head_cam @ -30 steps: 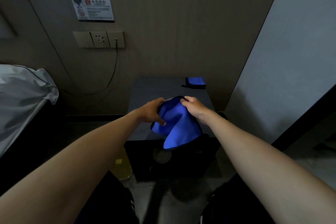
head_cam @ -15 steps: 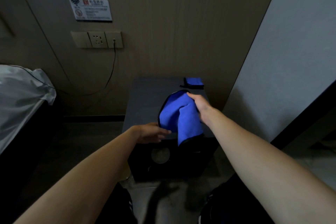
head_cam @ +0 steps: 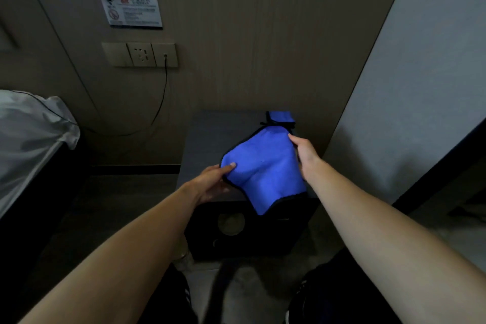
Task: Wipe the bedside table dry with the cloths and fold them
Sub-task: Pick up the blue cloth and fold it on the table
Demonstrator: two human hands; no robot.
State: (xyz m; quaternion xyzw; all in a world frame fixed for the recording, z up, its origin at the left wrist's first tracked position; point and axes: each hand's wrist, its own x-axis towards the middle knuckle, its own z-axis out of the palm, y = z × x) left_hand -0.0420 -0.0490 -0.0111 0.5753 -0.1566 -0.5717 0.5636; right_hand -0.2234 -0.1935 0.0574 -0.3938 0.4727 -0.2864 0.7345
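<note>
Hotel bedroom; bed, bedside table, wifi notice.

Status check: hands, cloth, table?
Both hands, left and right, grip the blue cloth spread above the table. Second cloth sits folded at back right. Nothing in the way.

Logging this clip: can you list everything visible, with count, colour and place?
held cloth: one, blue with black edge, held above the table
folded cloth: one, blue, table's back right corner
table: one, dark grey top, against the wall
sign: one, white, on the wall upper left
socket panel: one, beige, under the sign
cable: one, black, hanging from the panel
bedding: white, far left
left hand: pinching the held cloth's left edge
right hand: gripping its right edge
</note>
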